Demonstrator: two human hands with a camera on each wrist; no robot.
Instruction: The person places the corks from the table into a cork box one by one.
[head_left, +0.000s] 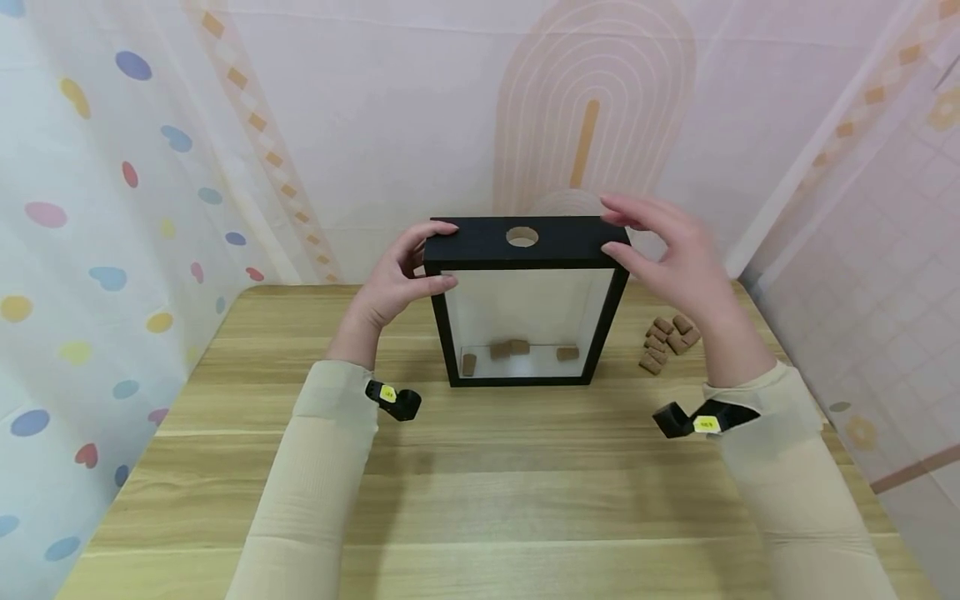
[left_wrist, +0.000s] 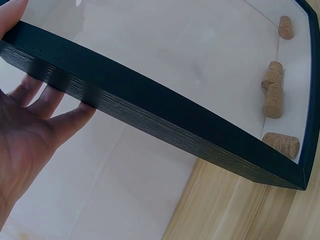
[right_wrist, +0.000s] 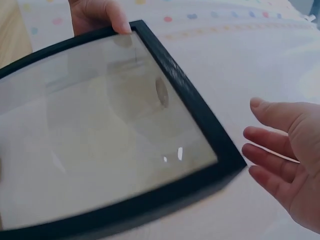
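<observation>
From the head camera, the left hand (head_left: 392, 283) grips the top left corner of the upright black frame box (head_left: 525, 242); steadying it well means keeping that corner pinned to the worktop (head_left: 480, 492). The right hand (head_left: 675, 258), fingers spread, holds nothing, just beside the top right corner.

Left wrist: fingers behind the frame edge, corks (left_wrist: 274, 95) inside.

Right wrist: hand apart from the corner.

Left hand (head_left: 393, 279) raised, wrist bent back — thumb and fingers curled round the top-left corner of the black, glass-fronted box frame (head_left: 480, 242), thumb in front. Right hand (head_left: 671, 254) spread, fingers straight and parted, just beside the top-right corner — not gripping. Both forearms in beige sleeves, angled inward.
</observation>
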